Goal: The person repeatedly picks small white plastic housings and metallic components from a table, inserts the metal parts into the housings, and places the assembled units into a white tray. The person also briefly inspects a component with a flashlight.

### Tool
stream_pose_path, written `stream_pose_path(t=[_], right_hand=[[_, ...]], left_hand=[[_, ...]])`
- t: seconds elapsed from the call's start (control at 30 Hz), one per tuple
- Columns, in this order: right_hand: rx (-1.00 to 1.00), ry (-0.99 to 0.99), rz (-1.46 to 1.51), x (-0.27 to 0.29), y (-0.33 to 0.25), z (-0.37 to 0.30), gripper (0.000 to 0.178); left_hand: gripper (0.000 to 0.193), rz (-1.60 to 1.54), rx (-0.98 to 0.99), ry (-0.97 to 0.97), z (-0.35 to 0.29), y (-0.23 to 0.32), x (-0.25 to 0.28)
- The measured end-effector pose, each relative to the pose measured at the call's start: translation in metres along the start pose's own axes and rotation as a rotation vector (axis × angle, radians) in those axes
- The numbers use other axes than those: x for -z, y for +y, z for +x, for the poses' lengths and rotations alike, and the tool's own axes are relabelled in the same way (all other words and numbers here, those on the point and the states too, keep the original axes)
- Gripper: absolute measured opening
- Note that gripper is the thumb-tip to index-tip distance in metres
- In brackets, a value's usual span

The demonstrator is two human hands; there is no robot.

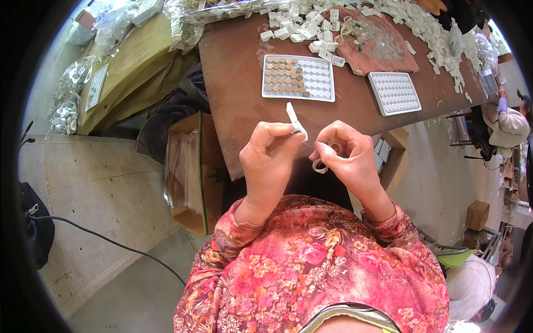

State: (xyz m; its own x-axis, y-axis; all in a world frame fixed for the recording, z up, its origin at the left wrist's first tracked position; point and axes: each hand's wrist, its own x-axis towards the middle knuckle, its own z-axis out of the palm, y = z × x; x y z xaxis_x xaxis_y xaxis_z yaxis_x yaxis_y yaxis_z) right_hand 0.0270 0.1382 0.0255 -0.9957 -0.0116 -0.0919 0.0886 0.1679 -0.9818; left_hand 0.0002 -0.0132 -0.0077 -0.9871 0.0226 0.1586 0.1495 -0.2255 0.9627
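Note:
My left hand (268,161) pinches a small white plastic case (293,115) between thumb and fingers, its lid swung up. Close by on the right, my right hand (354,158) is closed around a small clear ring (320,166) that looks like a roll of tape. Both hands are raised just off the table's near edge, a short gap between them. Beyond them lies a white tray (321,77) with round tan discs (280,73) filling its left part. To its right sits a second white tray (394,93) with rows of cups.
Small white cases (302,25) are heaped along the back of the brown table (233,83), beside a reddish cloth pad (373,47). Cardboard boxes stand below the near edge, one left (191,213), one right (398,166). Another person (508,125) sits far right.

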Motion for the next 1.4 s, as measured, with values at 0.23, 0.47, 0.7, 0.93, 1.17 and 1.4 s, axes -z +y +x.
stream_pose_path(t=[0.23,0.47,0.7,0.93,1.17,1.4], right_hand=[[-0.032,-0.01,0.127,-0.002,0.0,0.002,0.004],[-0.085,0.033,0.178,-0.007,0.003,0.001,0.004],[0.075,0.163,-0.037,-0.015,0.001,-0.003,0.005],[0.13,0.089,-0.126,-0.016,0.0,-0.004,0.002],[0.051,0.076,0.011,-0.013,0.003,-0.005,0.005],[0.19,0.131,-0.14,-0.014,0.006,-0.003,0.007]], left_hand=[[0.016,-0.112,0.07,0.012,-0.001,0.002,-0.001],[0.017,-0.078,0.025,0.017,-0.003,0.001,-0.005],[0.017,-0.013,0.057,0.036,-0.003,-0.002,-0.004],[0.017,0.019,0.09,0.044,-0.003,0.0,-0.004],[0.016,-0.065,0.108,0.028,-0.004,0.003,-0.006],[0.016,0.069,0.0,0.019,-0.004,-0.002,-0.004]])
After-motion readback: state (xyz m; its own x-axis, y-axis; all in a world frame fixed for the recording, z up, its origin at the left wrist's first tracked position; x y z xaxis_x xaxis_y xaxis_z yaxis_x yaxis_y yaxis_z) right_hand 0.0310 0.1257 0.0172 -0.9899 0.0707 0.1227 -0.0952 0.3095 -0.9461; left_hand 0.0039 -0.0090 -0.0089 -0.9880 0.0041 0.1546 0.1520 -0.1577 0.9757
